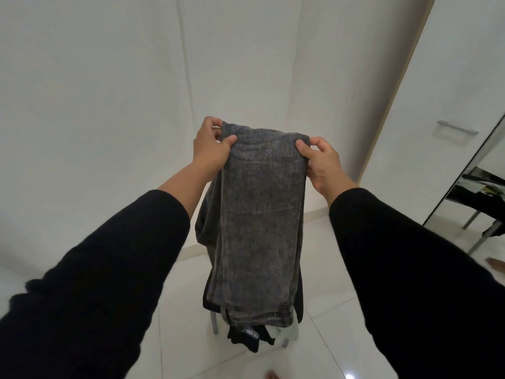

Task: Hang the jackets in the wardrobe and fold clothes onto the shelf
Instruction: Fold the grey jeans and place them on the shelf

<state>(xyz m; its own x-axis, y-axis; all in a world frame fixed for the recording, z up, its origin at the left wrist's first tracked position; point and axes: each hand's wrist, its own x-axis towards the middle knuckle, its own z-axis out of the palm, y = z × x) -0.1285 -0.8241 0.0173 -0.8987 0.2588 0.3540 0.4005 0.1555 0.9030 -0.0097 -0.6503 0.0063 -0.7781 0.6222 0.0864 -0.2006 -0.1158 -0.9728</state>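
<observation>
Nearest the camera, two black sleeves [103, 272] reach fwd from both lower corners, forearms bare past the cuffs. Bare toes [271, 374] show at the bottom edge on the glossy white tile floor [322, 332]. L hand [211, 144] pinches the top left corner of the folded grey jeans [259, 214], thumb on the near face, fingers curled round behind the edge. R hand [322, 161] does the same at the top right corner, thumb in front, fingers wrapped over the fold. Jeans are held up in mid-air between both hands, doubled over at the top and hanging straight down, hem w/ stitching at the bottom, side seam visible along the left edge. Behind and below the jeans, a stool or chair w/ grey metal legs [214, 322] carries more dark clothes [246, 336], partly hidden; can't tell what items. Further back, white wall panels [95, 105] meet in a corner. At right, a white wardrobe door [461, 77] w/ a metal bar handle [457, 128], and next to it a mirror panel [481, 192] reflecting dark furniture w/ metal legs.
</observation>
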